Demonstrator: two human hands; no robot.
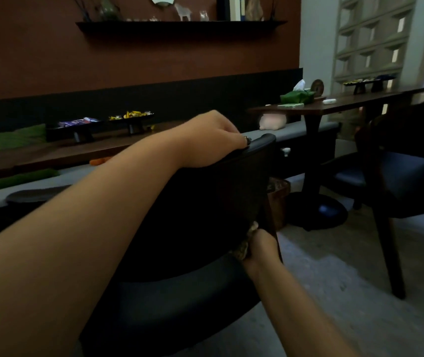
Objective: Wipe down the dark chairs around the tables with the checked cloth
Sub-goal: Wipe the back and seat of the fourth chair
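L hand (pixel 214 139) sits on top of the dark chair (pixel 205 202) back, fingers (pixel 234 135) curled over its edge. R hand (pixel 262 247) is low by the chair's side, fingers wrapped round the checked cloth (pixel 244 247), pressing it on the chair. 2nd chair (pixel 396 176) stands near, by a tabletop (pixel 347 101).

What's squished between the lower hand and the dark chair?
In the head view, the bunched checked cloth lies between the right hand and the dark wooden chair.
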